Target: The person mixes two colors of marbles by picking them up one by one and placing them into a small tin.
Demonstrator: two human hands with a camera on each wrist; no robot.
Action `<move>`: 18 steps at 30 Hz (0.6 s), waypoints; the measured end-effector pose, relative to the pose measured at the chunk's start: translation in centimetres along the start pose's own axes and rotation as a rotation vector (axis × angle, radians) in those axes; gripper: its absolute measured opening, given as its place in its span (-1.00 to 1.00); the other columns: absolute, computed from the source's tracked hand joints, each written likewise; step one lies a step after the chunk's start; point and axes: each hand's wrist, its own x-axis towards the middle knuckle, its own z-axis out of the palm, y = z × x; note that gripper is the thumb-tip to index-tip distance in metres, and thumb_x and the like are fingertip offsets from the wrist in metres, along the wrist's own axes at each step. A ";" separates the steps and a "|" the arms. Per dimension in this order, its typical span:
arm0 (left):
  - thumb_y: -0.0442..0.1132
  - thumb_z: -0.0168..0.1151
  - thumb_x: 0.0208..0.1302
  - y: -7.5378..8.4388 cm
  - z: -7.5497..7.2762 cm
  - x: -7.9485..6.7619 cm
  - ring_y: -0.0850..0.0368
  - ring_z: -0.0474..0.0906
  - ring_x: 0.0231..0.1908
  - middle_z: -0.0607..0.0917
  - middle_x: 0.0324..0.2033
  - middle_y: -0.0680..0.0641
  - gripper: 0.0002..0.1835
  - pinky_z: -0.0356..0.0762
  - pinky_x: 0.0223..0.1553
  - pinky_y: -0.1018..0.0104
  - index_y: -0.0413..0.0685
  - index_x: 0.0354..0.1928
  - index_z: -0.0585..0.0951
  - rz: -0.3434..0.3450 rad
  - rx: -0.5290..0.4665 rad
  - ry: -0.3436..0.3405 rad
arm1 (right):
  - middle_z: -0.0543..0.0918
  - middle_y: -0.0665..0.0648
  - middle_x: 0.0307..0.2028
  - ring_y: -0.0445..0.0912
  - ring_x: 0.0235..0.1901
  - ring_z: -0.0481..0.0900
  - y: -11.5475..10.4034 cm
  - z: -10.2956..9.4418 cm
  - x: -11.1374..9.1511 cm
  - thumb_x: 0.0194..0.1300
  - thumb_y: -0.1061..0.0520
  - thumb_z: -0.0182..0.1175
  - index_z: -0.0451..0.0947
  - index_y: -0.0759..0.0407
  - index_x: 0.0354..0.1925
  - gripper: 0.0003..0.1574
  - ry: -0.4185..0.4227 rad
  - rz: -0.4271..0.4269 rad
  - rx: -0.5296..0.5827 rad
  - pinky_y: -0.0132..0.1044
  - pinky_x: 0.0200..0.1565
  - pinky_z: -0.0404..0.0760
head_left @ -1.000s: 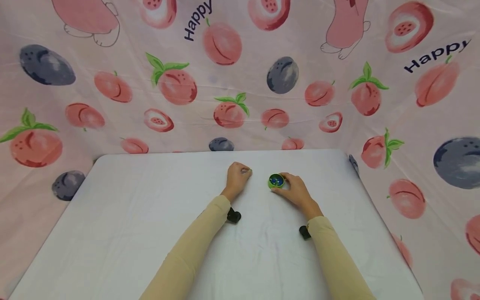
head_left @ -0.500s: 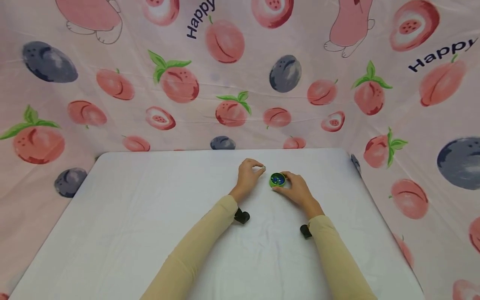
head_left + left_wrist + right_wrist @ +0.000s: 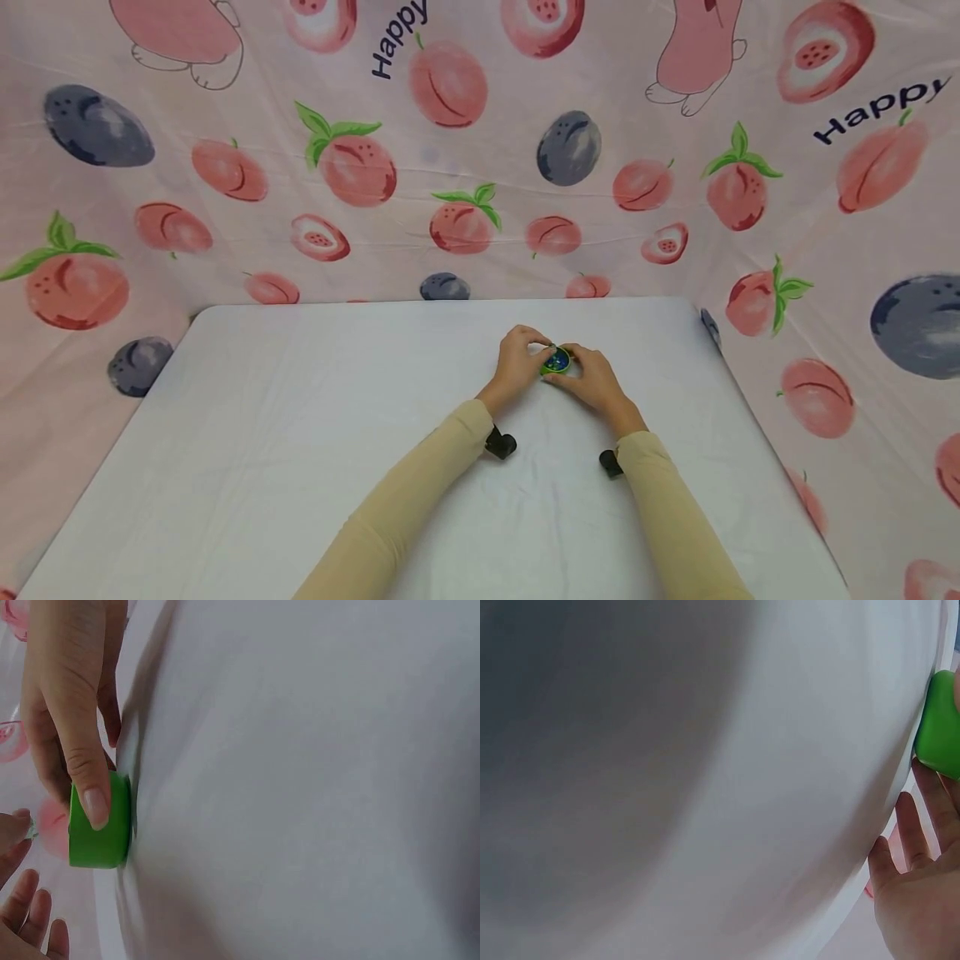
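Observation:
My right hand (image 3: 592, 382) grips a small green bowl (image 3: 101, 844), thumb on its near side and fingers round the back. The bowl sits upright on the white table. Glossy blue and greenish bits (image 3: 557, 361) lie inside it. At the bowl's left rim, my left hand (image 3: 517, 360) pinches a small clear piece (image 3: 31, 829) between thumb and forefinger, partly over the opening; its other fingers are spread in the left wrist view. Only part of the bowl's side shows at the edge of the right wrist view.
A white cloth covers the table (image 3: 300, 433). Pink fabric printed with fruit (image 3: 442, 225) hangs behind it and at both sides. Black wrist cameras (image 3: 501, 444) sit below the sleeve cuffs.
My left hand has moved right with the small clear piece, from the table left of the bowl to the bowl's rim. The right hand and the bowl have stayed in place.

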 end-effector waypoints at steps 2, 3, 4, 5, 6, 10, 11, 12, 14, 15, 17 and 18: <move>-0.32 0.44 0.38 0.1 0.3 -0.2 -0.15 0.57 0.11 0.67 -0.02 -0.24 -0.84 0.47 0.29 -0.04 -0.30 -0.12 0.80 -0.001 -0.006 -0.013 | 0.70 0.35 0.18 0.30 0.18 0.58 0.0 0.0 0.0 0.30 -0.02 0.52 0.55 0.32 0.30 -0.25 0.003 0.001 -0.005 0.24 0.31 0.46; -0.33 0.44 0.37 0.1 0.4 -0.3 -0.15 0.58 0.11 0.67 -0.03 -0.24 -0.84 0.48 0.29 -0.04 -0.31 -0.12 0.79 0.000 -0.009 -0.016 | 0.69 0.35 0.19 0.30 0.19 0.57 0.0 0.0 0.0 0.30 -0.02 0.52 0.55 0.31 0.30 -0.25 0.003 0.003 -0.006 0.24 0.31 0.46; -0.35 0.44 0.36 0.1 0.6 -0.4 -0.16 0.58 0.10 0.67 -0.03 -0.25 -0.85 0.48 0.28 -0.05 -0.33 -0.13 0.79 0.000 -0.017 -0.017 | 0.69 0.35 0.19 0.31 0.20 0.57 0.1 0.0 -0.1 0.30 -0.03 0.52 0.54 0.31 0.31 -0.25 0.002 0.006 -0.009 0.24 0.32 0.45; -0.36 0.45 0.35 0.1 0.7 -0.5 -0.16 0.58 0.09 0.67 -0.04 -0.25 -0.85 0.48 0.27 -0.05 -0.34 -0.14 0.78 -0.001 -0.024 -0.017 | 0.68 0.35 0.20 0.32 0.21 0.56 0.1 0.0 -0.1 0.30 -0.03 0.52 0.54 0.30 0.31 -0.24 0.001 0.009 -0.011 0.24 0.32 0.45; -0.36 0.46 0.34 0.0 0.9 -0.6 -0.17 0.58 0.08 0.67 -0.04 -0.25 -0.85 0.49 0.27 -0.04 -0.35 -0.15 0.78 -0.003 -0.026 -0.017 | 0.68 0.35 0.21 0.32 0.21 0.55 0.1 0.0 -0.1 0.30 -0.03 0.52 0.54 0.30 0.32 -0.24 0.001 0.012 -0.010 0.24 0.32 0.45; -0.37 0.49 0.31 -0.3 1.3 -0.9 -0.18 0.58 0.06 0.67 -0.04 -0.25 -0.85 0.50 0.25 -0.05 -0.37 -0.19 0.78 -0.006 -0.024 -0.009 | 0.67 0.37 0.23 0.33 0.24 0.54 0.1 -0.1 -0.1 0.31 -0.02 0.51 0.53 0.31 0.33 -0.24 -0.004 0.008 -0.009 0.24 0.34 0.44; -0.36 0.49 0.30 -0.3 1.5 -1.0 -0.18 0.58 0.06 0.67 -0.04 -0.25 -0.85 0.49 0.25 -0.05 -0.36 -0.19 0.79 -0.007 -0.018 -0.011 | 0.67 0.37 0.23 0.33 0.24 0.54 0.1 -0.1 -0.1 0.31 -0.01 0.51 0.53 0.31 0.33 -0.24 -0.003 0.006 -0.006 0.25 0.35 0.43; -0.36 0.49 0.30 -0.4 1.5 -1.0 -0.18 0.57 0.07 0.66 -0.03 -0.25 -0.84 0.48 0.26 -0.05 -0.36 -0.18 0.79 -0.009 -0.015 -0.013 | 0.67 0.37 0.22 0.33 0.24 0.54 0.0 -0.1 -0.1 0.31 -0.01 0.51 0.53 0.32 0.32 -0.25 -0.003 0.004 -0.003 0.25 0.35 0.43; -0.36 0.50 0.30 -0.5 1.7 -1.1 -0.19 0.56 0.08 0.66 -0.02 -0.25 -0.84 0.47 0.25 -0.06 -0.35 -0.18 0.79 -0.008 -0.016 -0.016 | 0.66 0.37 0.23 0.34 0.25 0.53 0.0 -0.1 -0.1 0.32 0.00 0.50 0.53 0.32 0.32 -0.25 -0.005 0.001 -0.001 0.25 0.36 0.42; -0.36 0.49 0.30 -0.6 1.7 -1.1 -0.19 0.55 0.08 0.65 -0.01 -0.26 -0.84 0.47 0.25 -0.07 -0.35 -0.17 0.79 -0.009 -0.019 -0.018 | 0.66 0.37 0.23 0.34 0.25 0.53 0.0 -0.1 -0.1 0.32 0.00 0.50 0.53 0.32 0.33 -0.25 -0.006 0.002 -0.002 0.26 0.36 0.42; -0.35 0.49 0.30 -0.6 1.8 -1.1 -0.19 0.53 0.10 0.65 0.00 -0.26 -0.84 0.46 0.25 -0.07 -0.35 -0.17 0.80 -0.009 -0.017 -0.020 | 0.66 0.37 0.23 0.35 0.25 0.53 -0.1 -0.2 -0.1 0.32 -0.01 0.50 0.53 0.32 0.33 -0.25 -0.008 0.006 -0.003 0.25 0.36 0.43; -0.35 0.49 0.31 -0.6 1.8 -1.1 -0.19 0.52 0.10 0.65 0.02 -0.26 -0.84 0.46 0.25 -0.06 -0.34 -0.16 0.80 -0.010 -0.012 -0.021 | 0.66 0.38 0.23 0.35 0.25 0.53 -0.1 -0.2 -0.1 0.33 -0.01 0.50 0.52 0.32 0.34 -0.24 -0.009 0.008 -0.005 0.25 0.35 0.43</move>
